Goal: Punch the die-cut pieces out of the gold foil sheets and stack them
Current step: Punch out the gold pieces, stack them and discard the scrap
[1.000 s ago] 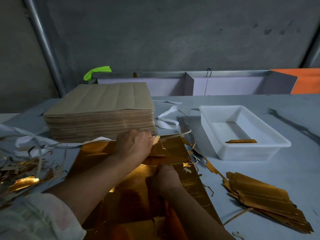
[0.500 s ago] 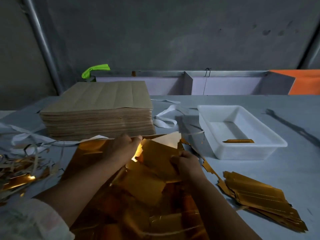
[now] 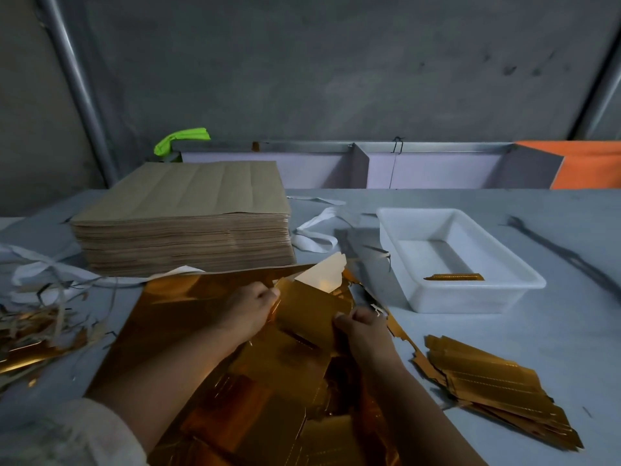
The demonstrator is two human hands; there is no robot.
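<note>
Lifted off the gold foil sheet (image 3: 188, 307) since a second ago, the die-cut piece (image 3: 309, 311) hangs near the desk's (image 3: 524, 334) front edge. The left hand (image 3: 250, 309) and right hand (image 3: 361, 326) pinch its side edges with curled fingers. Its lower edge blurs into foil. The stacked pieces (image 3: 487, 388) lie front-right.

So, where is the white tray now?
The white tray stands right of centre in the head view, behind the gold pile and right of the brown paper stack.
</note>
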